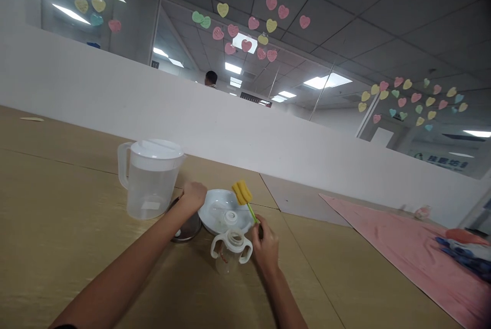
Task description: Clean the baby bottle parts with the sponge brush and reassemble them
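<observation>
My right hand (266, 243) is closed around the green handle of a bottle brush with a yellow sponge head (242, 192). The sponge is raised over the right rim of a white bowl (210, 205). Inside the bowl sits a small white bottle cap or nipple piece (230, 218). In front of the bowl, a clear baby bottle (228, 260) with two white side handles stands upright, its mouth uncovered. My left hand (195, 195) is closed at the bowl's left edge; its fingers are hidden. Below it is a dark round pan or lid (188, 229), partly covered by my forearm.
A clear plastic pitcher (152, 185) with a white lid stands left of the bowl on the wooden table (69, 226). A pink cloth (399, 247) lies at the right, bearing blue-and-white fabric (468, 257). Behind runs a white low wall (238, 139) below glass; beyond it, a person's head (210, 78).
</observation>
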{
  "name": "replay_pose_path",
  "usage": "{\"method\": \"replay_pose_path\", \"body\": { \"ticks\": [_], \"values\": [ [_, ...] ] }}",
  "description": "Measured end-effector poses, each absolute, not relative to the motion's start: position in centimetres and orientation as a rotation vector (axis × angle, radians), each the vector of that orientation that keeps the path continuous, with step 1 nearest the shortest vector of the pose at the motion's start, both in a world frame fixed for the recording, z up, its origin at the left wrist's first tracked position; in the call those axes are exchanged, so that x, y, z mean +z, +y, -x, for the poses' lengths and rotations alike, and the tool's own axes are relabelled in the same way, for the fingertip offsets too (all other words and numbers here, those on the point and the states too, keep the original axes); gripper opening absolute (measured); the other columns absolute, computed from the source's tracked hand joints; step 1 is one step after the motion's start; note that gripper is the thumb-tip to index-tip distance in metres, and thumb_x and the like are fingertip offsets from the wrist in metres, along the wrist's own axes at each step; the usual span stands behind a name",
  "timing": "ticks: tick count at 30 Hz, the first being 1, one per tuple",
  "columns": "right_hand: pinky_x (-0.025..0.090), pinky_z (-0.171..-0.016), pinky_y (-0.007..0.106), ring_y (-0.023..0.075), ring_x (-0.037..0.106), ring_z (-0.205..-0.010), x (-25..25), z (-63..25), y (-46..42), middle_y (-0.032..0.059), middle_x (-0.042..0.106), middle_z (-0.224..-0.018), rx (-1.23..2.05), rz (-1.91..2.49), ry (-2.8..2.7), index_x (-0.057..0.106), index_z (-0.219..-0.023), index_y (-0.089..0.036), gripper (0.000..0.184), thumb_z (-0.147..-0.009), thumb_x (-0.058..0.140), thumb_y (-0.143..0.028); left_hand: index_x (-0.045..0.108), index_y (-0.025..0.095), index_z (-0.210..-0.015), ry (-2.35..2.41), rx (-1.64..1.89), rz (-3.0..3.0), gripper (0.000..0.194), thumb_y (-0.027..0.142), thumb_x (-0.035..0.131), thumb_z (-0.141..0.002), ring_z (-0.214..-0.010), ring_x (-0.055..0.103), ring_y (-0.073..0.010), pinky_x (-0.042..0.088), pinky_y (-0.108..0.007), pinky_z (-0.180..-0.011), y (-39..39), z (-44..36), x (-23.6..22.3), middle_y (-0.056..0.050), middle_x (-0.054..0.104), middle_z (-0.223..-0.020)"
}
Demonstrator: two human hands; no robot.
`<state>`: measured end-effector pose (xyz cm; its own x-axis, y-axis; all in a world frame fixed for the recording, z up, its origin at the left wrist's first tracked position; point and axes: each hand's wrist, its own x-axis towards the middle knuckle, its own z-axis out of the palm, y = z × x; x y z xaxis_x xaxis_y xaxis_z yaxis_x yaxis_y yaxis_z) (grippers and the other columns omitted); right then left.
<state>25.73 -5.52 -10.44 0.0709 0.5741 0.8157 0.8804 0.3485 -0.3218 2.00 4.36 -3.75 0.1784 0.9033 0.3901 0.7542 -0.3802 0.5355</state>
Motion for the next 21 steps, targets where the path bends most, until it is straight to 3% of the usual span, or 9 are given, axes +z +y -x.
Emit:
{"method": "replay_pose_path", "body": {
  "ticks": [3, 5, 8, 12, 15, 18, 21],
  "values": [
    [0.042, -0.051, 0.021, 0.0137, 0.058, -0.050, -10.2, -25.7, -5.6, 0.0061, 0.068, -0.066, -0.381, 1.344, -1.657, 0.064, -0.099, -0.012, 0.037, -0.088, 0.034, -0.030, 0.054, 0.014, -0.051, 1.511, 1.021, -2.268, 0.025, 0.017, 0.066, -0.072, -0.076, 0.065, -0.0285, 0.046, -0.040, -0.072, 4.2, -3.0, -3.8, -0.010, 0.063, -0.058],
    [0.043, -0.052, 0.022, 0.0143, 0.058, -0.051, -10.2, -25.8, -5.6, 0.0062, 0.067, -0.066, -0.385, 1.353, -1.664, 0.064, -0.099, -0.012, 0.037, -0.088, 0.034, -0.031, 0.057, 0.015, -0.053, 1.427, 0.997, -2.319, 0.017, 0.009, 0.066, -0.067, -0.081, 0.065, -0.0314, 0.046, -0.039, -0.073, 3.8, -3.9, -3.8, -0.014, 0.066, -0.065],
    [0.043, -0.052, 0.022, 0.0144, 0.059, -0.052, -10.2, -25.8, -5.5, 0.0065, 0.068, -0.067, -0.388, 1.352, -1.649, 0.065, -0.098, -0.013, 0.037, -0.088, 0.034, -0.030, 0.064, 0.018, -0.069, 1.294, 0.888, -2.393, 0.015, 0.004, 0.067, -0.063, -0.084, 0.065, -0.0260, 0.047, -0.034, -0.076, 3.0, -5.3, -4.0, -0.009, 0.070, -0.079],
    [0.042, -0.050, 0.021, 0.0140, 0.058, -0.050, -10.3, -25.8, -5.5, 0.0057, 0.068, -0.065, -0.393, 1.352, -1.656, 0.064, -0.099, -0.012, 0.036, -0.087, 0.034, -0.029, 0.063, 0.016, -0.080, 1.227, 0.780, -2.426, 0.005, 0.020, 0.062, -0.082, -0.082, 0.063, -0.0163, 0.050, -0.033, -0.078, 2.4, -6.4, -4.8, -0.003, 0.067, -0.085],
    [0.041, -0.048, 0.022, 0.0139, 0.057, -0.047, -10.2, -25.8, -5.6, 0.0049, 0.066, -0.062, -0.397, 1.374, -1.639, 0.065, -0.098, -0.012, 0.037, -0.087, 0.033, -0.030, 0.063, 0.014, -0.079, 1.206, 0.800, -2.426, 0.004, 0.018, 0.064, -0.080, -0.083, 0.062, -0.0172, 0.049, -0.035, -0.080, 2.2, -6.2, -4.3, -0.004, 0.066, -0.087],
    [0.042, -0.050, 0.021, 0.0142, 0.059, -0.050, -10.3, -25.9, -5.6, 0.0054, 0.067, -0.064, -0.386, 1.373, -1.650, 0.065, -0.098, -0.012, 0.036, -0.087, 0.035, -0.029, 0.066, 0.014, -0.085, 1.168, 0.886, -2.425, 0.025, 0.003, 0.069, -0.063, -0.092, 0.062, -0.0262, 0.045, -0.036, -0.085, 1.9, -5.4, -2.4, -0.010, 0.067, -0.094],
    [0.045, -0.053, 0.021, 0.0145, 0.062, -0.055, -10.4, -26.1, -5.5, 0.0075, 0.069, -0.071, -0.387, 1.344, -1.653, 0.065, -0.098, -0.011, 0.034, -0.086, 0.036, -0.027, 0.062, 0.017, -0.107, 1.118, 0.995, -2.430, 0.039, 0.010, 0.063, -0.069, -0.111, 0.055, -0.0274, 0.038, -0.035, -0.097, 1.4, -4.5, 0.1, -0.012, 0.062, -0.116]
  ]
}}
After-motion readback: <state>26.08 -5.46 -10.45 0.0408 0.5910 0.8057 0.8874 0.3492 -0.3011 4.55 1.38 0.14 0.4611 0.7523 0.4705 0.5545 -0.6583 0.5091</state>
